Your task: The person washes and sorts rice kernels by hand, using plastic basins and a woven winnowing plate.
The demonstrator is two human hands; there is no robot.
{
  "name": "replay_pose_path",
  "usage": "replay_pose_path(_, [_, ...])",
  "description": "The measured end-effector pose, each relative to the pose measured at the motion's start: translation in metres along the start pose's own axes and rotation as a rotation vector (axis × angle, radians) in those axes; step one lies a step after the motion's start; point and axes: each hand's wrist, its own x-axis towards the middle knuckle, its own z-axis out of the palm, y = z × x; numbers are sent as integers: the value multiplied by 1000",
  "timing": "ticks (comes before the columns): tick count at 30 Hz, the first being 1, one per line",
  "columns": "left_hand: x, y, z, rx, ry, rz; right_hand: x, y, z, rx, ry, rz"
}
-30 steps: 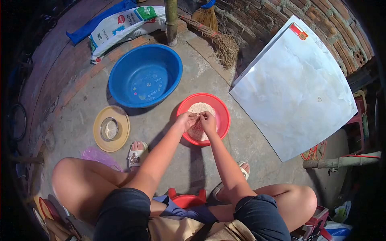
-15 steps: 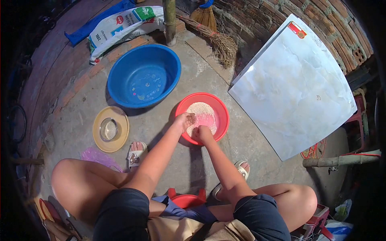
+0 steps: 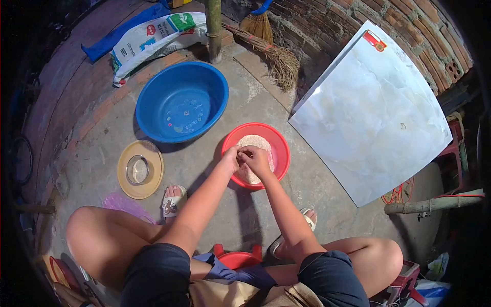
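Note:
A red basin point(image 3: 283, 144) on the concrete floor holds pale grains point(image 3: 255, 140). Both my hands are over its left half, close together. My left hand point(image 3: 231, 157) is turned partly palm up with its fingers curled. The fingertips of my right hand point(image 3: 254, 157) are pinched together and meet the fingers of my left hand. Whatever lies between the fingers is too small to make out. Pink basin bottom shows to the right of the grains.
A large blue basin point(image 3: 217, 105) stands behind on the left. Near my left foot are a tan lid point(image 3: 125, 179) with a clear bowl point(image 3: 137, 170) and a purple bag point(image 3: 123, 202). A white panel point(image 3: 373, 117), a straw broom point(image 3: 284, 64) and a printed sack point(image 3: 153, 46) lie farther off.
My right hand has risen from the grains to my left hand, and the two now touch. The grains have shifted in the basin. The view has tilted slightly.

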Motion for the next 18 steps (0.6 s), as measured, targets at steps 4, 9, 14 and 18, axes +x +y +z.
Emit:
replay_pose_path(4, [9,1,-15,-110,-17,-4,-2,14,-1,-9,146,83])
replay_pose_path(9, [11,3,-18,-154,86,-22,-23,57,5,-556,-157,319])
replay_pose_path(14, [12,2,-17,-136,86,-30,-43,56,15,-586,-286,242])
replay_pose_path(18, [11,1,-15,-79,98,-6,-46,66,14,-528,-282,204])
